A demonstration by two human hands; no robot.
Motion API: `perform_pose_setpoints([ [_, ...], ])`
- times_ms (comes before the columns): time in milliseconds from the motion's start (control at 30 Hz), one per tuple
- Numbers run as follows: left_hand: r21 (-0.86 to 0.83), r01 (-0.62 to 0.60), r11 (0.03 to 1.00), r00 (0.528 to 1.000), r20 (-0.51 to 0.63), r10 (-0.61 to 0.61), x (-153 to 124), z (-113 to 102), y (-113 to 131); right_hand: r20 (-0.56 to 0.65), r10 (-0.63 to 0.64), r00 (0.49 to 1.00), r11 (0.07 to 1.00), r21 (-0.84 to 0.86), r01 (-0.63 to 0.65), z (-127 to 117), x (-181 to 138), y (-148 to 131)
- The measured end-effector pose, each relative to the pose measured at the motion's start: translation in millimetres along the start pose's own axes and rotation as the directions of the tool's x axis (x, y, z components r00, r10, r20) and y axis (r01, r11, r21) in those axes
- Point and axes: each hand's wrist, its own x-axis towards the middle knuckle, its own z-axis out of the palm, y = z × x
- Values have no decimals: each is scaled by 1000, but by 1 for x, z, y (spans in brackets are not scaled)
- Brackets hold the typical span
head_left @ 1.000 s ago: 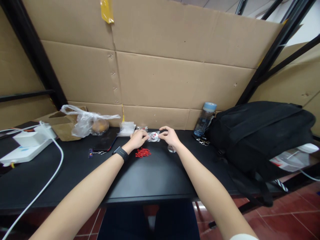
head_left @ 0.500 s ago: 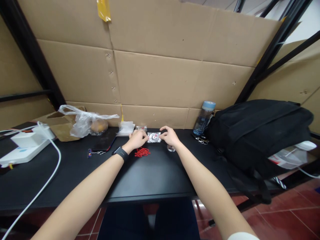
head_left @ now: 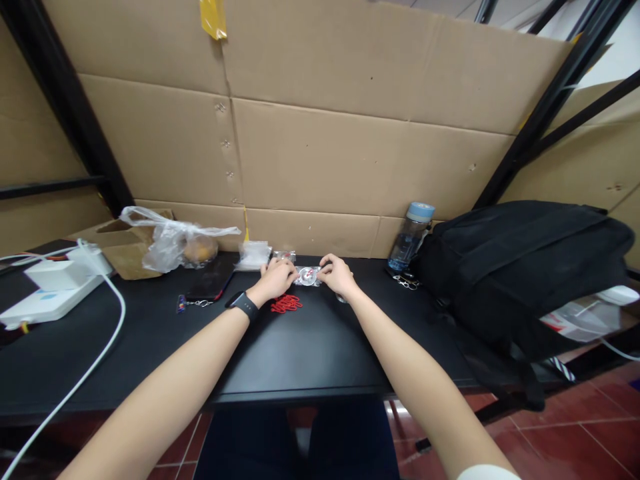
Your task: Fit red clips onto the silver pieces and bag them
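Observation:
Both my hands meet far out on the black table [head_left: 310, 347], close to the cardboard wall. My left hand [head_left: 277, 277], with a black watch on the wrist, pinches the left end of a small clear plastic packet [head_left: 307, 275] holding something round with red marks. My right hand [head_left: 337, 274] pinches the packet's right end. A heap of red loops [head_left: 286, 304] lies on the table just below my left hand. A small clear round piece sits under my right wrist, mostly hidden.
A black backpack [head_left: 520, 267] fills the right side, with a blue-capped bottle [head_left: 411, 237] and keys beside it. On the left are a dark phone [head_left: 210, 281], a clear bag with something orange [head_left: 183, 245], a cardboard box, clear packets [head_left: 254, 255] and a white power strip [head_left: 47, 287] with cable.
My hands have drawn closer together on the packet, the right hand sliding left and curling its fingers. The rest is still.

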Motion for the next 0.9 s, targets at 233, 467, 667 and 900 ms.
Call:
perform_pose_setpoints([
  [233, -37, -5, 999, 999, 36, 6, 2, 1, -3, -9, 28, 1000, 1000, 1, -28, -1, 2, 1],
  [467, 11, 3, 1000, 999, 32, -4, 5, 8, -5, 60, -25, 998, 985, -170, 35, -7, 1, -1],
  [667, 26, 8, 1000, 1000, 26, -8, 7, 12, -5, 76, -102, 992, 936, -329, 122, -2, -2, -4],
  [900, 15, 22, 1000, 1000, 16, -22, 7, 12, -5, 73, -185, 980, 871, -449, 198, -8, -2, -5],
])
